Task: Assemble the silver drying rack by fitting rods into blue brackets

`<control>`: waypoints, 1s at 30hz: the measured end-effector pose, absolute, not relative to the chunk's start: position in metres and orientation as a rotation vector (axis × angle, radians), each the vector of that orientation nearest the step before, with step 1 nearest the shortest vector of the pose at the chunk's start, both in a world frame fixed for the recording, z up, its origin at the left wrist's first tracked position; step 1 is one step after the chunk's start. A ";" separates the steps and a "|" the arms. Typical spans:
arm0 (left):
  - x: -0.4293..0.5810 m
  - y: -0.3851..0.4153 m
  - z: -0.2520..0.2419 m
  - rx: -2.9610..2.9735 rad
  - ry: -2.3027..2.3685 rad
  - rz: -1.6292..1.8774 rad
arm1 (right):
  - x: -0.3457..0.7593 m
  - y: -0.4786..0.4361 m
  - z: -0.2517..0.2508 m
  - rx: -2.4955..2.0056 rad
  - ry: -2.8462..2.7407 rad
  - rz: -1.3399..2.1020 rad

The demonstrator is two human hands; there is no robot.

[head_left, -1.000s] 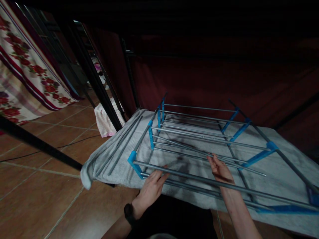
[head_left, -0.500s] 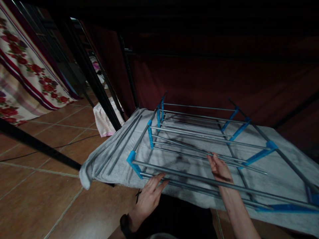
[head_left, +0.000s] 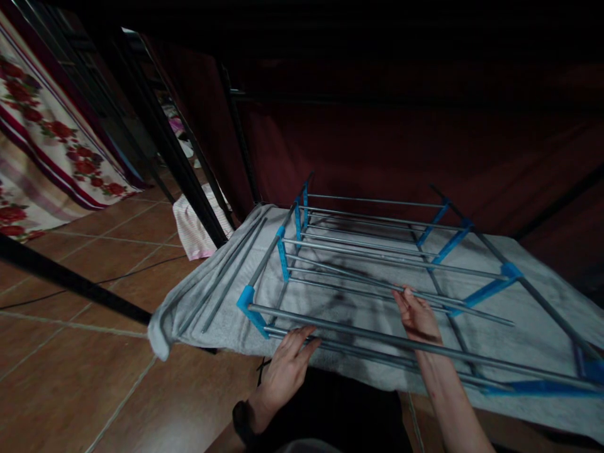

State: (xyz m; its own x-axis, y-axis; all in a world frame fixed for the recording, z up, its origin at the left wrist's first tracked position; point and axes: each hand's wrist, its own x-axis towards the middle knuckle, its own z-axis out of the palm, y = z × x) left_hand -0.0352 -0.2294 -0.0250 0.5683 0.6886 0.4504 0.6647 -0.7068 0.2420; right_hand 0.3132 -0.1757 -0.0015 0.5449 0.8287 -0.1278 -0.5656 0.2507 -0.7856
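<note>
A rack of grey metal tubes with blue plastic joints [head_left: 282,258] lies across a grey blanket. My right hand [head_left: 418,314] reaches in under its top front tube [head_left: 358,329]. Between thumb and fingers it pinches a thin metal rod [head_left: 349,275], which slants through the frame with its right end [head_left: 504,321] loose above the blanket. My left hand [head_left: 285,371] has its fingers closed over the lower front tubes near the left blue corner joint [head_left: 251,311]. Some of its fingertips are hidden behind the tubes.
Several loose metal rods [head_left: 231,280] lie on the left part of the grey blanket [head_left: 255,270]. A black metal post [head_left: 184,163] rises at the left, with a dark red curtain [head_left: 377,145] behind. A striped cloth [head_left: 198,223] hangs near the tiled floor [head_left: 94,377].
The rod in my right hand has shifted slightly to the right, its loose end now further out. My left hand stays on the front tubes. The view has turned a little.
</note>
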 end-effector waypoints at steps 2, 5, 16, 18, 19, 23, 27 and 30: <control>-0.036 -0.229 -0.025 2.741 1.180 0.804 | 0.313 -0.176 -0.004 -0.897 -0.350 0.968; -0.037 -0.228 -0.025 2.750 1.175 0.787 | 0.314 -0.177 -0.009 -0.901 -0.349 0.968; -0.033 -0.223 -0.015 2.756 1.182 0.785 | 0.304 -0.169 -0.001 -0.878 -0.328 0.932; -0.031 -0.218 -0.014 2.760 1.180 0.778 | 0.300 -0.167 0.001 -0.867 -0.319 0.916; -0.030 -0.214 -0.014 2.761 1.173 0.782 | 0.298 -0.166 0.002 -0.861 -0.308 0.913; -0.020 -0.191 -0.013 2.773 1.090 0.922 | 0.291 -0.161 0.006 -0.809 -0.226 0.929; -0.006 -0.169 -0.013 2.789 0.964 1.064 | 0.290 -0.150 0.005 -0.782 -0.186 0.926; 0.000 -0.166 -0.011 2.822 0.896 1.032 | 0.290 -0.144 0.002 -0.774 -0.188 0.934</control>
State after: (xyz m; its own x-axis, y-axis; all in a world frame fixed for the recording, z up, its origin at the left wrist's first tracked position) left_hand 0.0005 -0.1657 -0.0110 0.6203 0.5163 0.5905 0.5124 -0.8367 0.1933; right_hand 0.2897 -0.1442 0.0022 0.6002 0.7807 -0.1737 -0.6525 0.3523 -0.6710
